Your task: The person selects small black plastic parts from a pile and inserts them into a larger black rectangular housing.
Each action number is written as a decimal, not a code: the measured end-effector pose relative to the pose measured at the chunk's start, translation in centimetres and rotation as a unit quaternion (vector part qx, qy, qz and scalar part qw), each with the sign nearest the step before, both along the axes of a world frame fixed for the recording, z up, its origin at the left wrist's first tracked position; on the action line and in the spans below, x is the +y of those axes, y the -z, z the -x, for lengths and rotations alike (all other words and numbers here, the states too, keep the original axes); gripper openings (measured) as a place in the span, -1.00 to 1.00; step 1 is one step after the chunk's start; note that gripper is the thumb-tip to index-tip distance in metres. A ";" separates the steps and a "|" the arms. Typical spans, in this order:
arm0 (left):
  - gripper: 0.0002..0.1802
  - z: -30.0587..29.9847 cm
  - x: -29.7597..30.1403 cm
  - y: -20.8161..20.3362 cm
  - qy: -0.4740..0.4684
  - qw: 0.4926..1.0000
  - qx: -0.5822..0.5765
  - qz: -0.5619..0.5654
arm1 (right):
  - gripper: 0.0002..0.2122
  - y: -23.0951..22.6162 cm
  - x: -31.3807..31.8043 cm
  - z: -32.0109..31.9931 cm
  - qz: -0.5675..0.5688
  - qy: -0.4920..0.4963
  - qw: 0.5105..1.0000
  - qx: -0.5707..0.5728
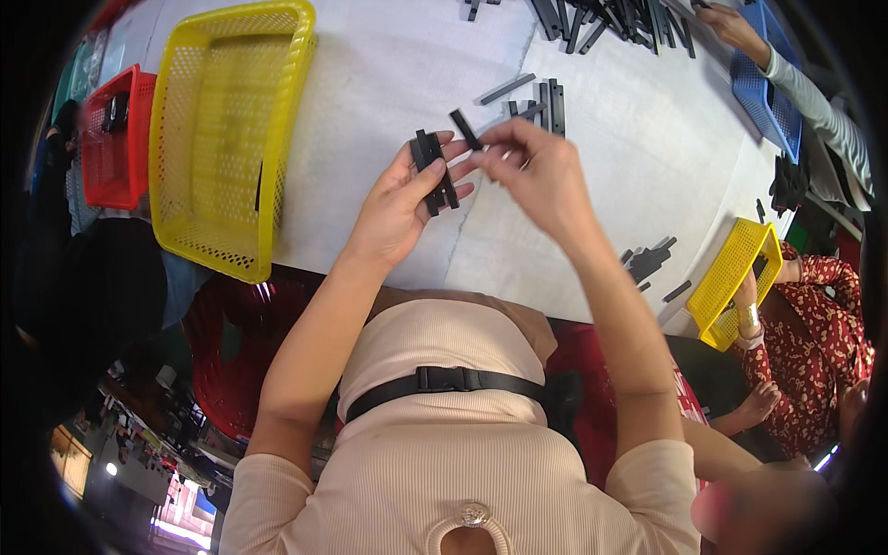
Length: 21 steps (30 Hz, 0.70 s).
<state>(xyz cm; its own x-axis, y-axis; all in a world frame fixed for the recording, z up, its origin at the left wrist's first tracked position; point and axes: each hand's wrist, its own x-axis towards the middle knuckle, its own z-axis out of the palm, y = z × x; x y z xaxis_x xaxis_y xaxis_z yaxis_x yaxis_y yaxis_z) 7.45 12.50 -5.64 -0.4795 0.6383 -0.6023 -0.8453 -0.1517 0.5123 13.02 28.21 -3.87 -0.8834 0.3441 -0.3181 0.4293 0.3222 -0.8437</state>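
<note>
In my left hand is a small bundle of black strips, lying side by side with their ends uneven; the thumb presses across them. My right hand pinches one short black strip between thumb and fingers, tilted, just to the right of the bundle. The fingers of both hands come close together over the white table. Just beyond my right hand lies a loose group of black and grey strips, some side by side and some crossed.
A large yellow basket stands on the left, beside a red basket. At the far side is a heap of black strips. Co-workers at the right are near a blue basket and a smaller yellow basket. Dark pieces lie nearer me.
</note>
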 end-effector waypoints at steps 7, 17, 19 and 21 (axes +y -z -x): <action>-0.67 -0.7 0.6 -0.6 -0.004 1.000 0.001 0.012 | -0.81 -0.9 -3.0 -1.7 0.218 0.084 0.963 -0.131; -0.57 -1.5 0.0 -0.9 -0.002 1.000 -0.023 -0.015 | -0.81 -1.2 -3.2 -2.9 0.263 0.099 0.949 -0.143; -0.60 -1.7 -0.1 -1.0 -0.002 0.999 -0.037 -0.018 | -0.80 -1.1 -3.3 -3.0 0.247 0.088 0.955 -0.141; -0.65 -1.8 -0.4 -0.8 0.027 1.000 -0.001 0.010 | -0.77 -0.8 -3.5 -3.0 0.210 0.067 0.967 -0.129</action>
<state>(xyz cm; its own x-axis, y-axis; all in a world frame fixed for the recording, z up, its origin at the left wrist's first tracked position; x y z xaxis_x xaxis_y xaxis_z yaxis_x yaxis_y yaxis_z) 9.29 12.15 -4.85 -0.4440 0.6510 -0.6156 -0.8527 -0.0960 0.5135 16.00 24.70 -3.06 -0.7120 0.2423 -0.6591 0.6576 -0.0994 -0.7468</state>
